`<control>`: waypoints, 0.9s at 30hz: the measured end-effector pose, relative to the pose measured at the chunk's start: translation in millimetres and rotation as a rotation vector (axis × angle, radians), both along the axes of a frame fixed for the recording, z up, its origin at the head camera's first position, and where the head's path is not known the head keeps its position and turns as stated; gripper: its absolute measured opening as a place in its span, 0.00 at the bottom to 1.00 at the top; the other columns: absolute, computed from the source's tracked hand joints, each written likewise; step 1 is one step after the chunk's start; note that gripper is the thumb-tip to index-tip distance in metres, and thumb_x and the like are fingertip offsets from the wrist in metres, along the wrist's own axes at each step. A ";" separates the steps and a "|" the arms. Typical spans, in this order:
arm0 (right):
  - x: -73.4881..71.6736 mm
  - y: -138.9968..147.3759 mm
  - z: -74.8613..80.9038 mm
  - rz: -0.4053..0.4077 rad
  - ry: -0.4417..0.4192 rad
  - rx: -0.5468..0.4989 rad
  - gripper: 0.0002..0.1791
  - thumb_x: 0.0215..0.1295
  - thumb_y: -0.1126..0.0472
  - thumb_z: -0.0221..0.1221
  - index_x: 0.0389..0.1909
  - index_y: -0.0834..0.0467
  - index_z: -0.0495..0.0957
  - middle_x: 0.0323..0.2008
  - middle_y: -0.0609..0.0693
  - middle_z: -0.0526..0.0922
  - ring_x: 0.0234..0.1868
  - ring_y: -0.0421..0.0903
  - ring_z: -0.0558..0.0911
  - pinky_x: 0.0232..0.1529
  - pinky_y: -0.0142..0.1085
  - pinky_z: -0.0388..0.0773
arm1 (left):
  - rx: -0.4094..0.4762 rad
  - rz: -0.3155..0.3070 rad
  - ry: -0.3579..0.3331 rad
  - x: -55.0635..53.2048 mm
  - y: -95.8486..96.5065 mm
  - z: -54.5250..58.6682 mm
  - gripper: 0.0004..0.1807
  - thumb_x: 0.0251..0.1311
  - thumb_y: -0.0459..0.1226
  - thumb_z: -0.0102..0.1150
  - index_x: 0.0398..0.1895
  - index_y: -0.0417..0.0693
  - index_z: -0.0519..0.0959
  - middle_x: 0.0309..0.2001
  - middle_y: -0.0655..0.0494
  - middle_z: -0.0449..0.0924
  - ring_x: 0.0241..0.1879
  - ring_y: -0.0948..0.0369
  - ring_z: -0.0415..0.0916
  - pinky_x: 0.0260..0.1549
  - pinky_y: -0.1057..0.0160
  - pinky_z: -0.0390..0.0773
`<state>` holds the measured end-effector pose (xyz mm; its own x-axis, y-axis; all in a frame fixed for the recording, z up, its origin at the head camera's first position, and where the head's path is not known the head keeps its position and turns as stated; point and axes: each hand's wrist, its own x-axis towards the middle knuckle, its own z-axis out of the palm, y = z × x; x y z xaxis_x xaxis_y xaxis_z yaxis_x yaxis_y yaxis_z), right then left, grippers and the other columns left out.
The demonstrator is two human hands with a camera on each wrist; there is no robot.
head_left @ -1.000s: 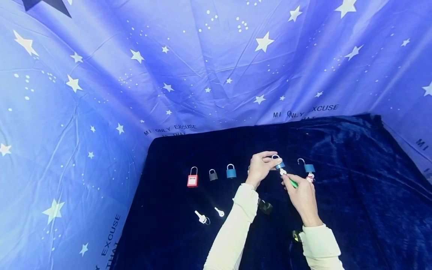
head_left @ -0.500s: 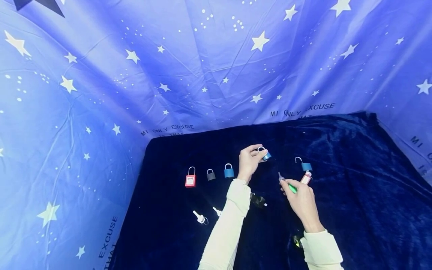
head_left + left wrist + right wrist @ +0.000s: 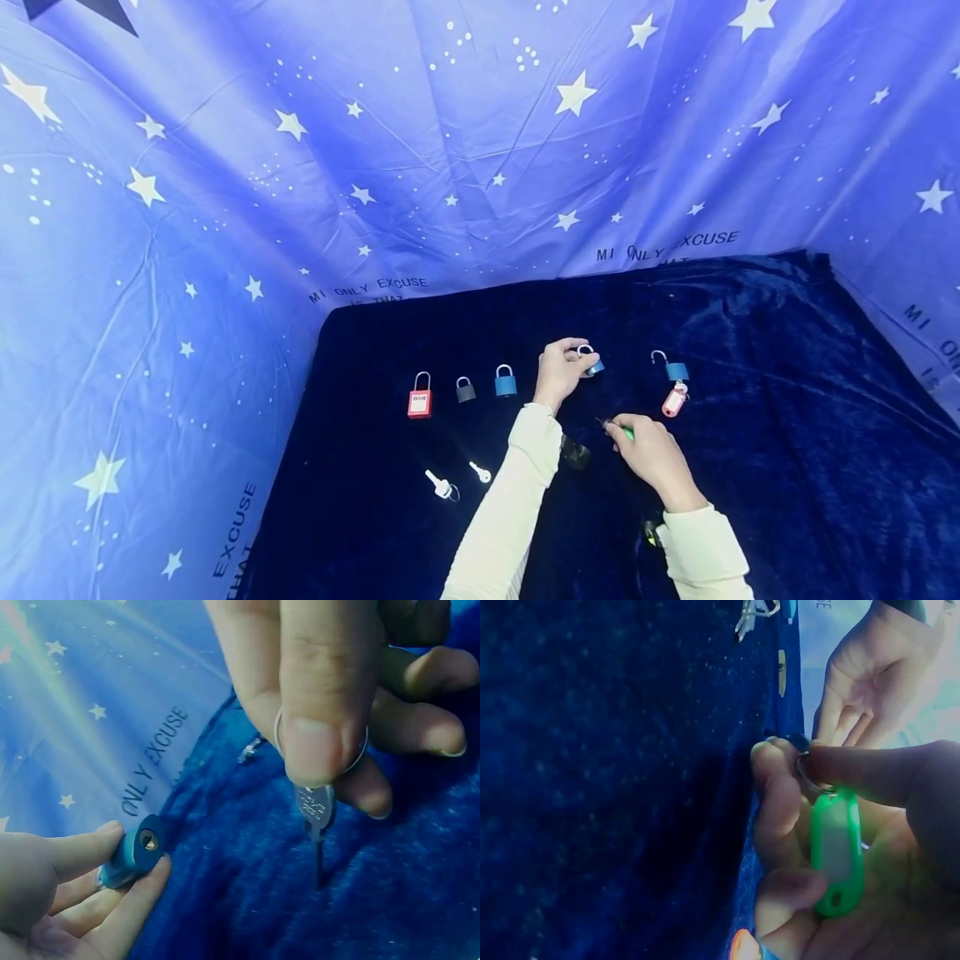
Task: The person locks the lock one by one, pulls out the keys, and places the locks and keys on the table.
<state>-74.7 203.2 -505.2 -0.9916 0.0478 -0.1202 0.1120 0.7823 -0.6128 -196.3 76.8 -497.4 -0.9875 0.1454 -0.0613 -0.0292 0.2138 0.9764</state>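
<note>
My left hand (image 3: 558, 377) holds a blue padlock (image 3: 595, 367) by its body, above the dark cloth. In the left wrist view the padlock's keyhole (image 3: 149, 839) faces the other hand. My right hand (image 3: 658, 454) pinches a key (image 3: 315, 810) by its head, between thumb and finger. The key points away from the fingertips, apart from the padlock. From its ring hangs a green key tag (image 3: 836, 855), lying against the right palm. To the right, an unlocked blue padlock (image 3: 677, 372) lies with its shackle swung out and a red-tagged key (image 3: 674, 400) at its base.
Left on the dark blue cloth (image 3: 360, 467) lie a red padlock (image 3: 420, 403), a small grey padlock (image 3: 466, 391) and another blue padlock (image 3: 506, 384). Nearer are keys on a ring (image 3: 442, 486) and a single key (image 3: 481, 472). A starry curtain (image 3: 450, 167) stands behind.
The key was at the padlock's base one second ago and is now apart from it. My left hand has moved left with the padlock; my right hand has lowered toward me with the key.
</note>
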 end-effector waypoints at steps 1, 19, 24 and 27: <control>0.0 -0.1 -0.5 0.005 -0.004 0.012 0.10 0.71 0.56 0.57 0.29 0.51 0.81 0.22 0.43 0.81 0.22 0.42 0.75 0.26 0.42 0.69 | -0.018 -0.002 0.000 0.0 0.5 -1.6 0.19 0.57 0.31 0.69 0.52 0.36 0.82 0.33 0.44 0.88 0.32 0.50 0.88 0.31 0.67 0.85; -7.3 3.8 1.8 0.052 -0.023 0.118 0.11 0.67 0.53 0.61 0.25 0.50 0.78 0.20 0.49 0.76 0.20 0.49 0.75 0.19 0.44 0.65 | -0.326 0.014 0.035 1.5 9.7 -16.0 0.17 0.57 0.37 0.71 0.51 0.55 0.85 0.36 0.65 0.88 0.40 0.66 0.83 0.45 0.64 0.77; -9.6 3.5 3.1 0.071 -0.029 0.131 0.09 0.64 0.54 0.63 0.26 0.52 0.79 0.21 0.50 0.79 0.21 0.49 0.77 0.20 0.45 0.67 | -0.277 0.010 0.056 1.3 12.7 -17.4 0.17 0.56 0.33 0.71 0.50 0.49 0.85 0.35 0.60 0.88 0.28 0.71 0.81 0.37 0.74 0.77; -10.1 3.6 1.1 0.094 -0.004 0.139 0.07 0.65 0.55 0.62 0.29 0.52 0.79 0.23 0.50 0.80 0.23 0.51 0.79 0.21 0.47 0.70 | -0.289 0.013 0.070 1.0 13.5 -17.6 0.17 0.55 0.34 0.71 0.49 0.50 0.86 0.35 0.60 0.88 0.28 0.72 0.81 0.38 0.74 0.77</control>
<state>-84.7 206.7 -504.1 -0.9921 -0.0285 -0.1224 0.0365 0.8664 -0.4980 -195.4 90.3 -515.0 -0.9924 0.1194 -0.0303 0.0314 0.4833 0.8749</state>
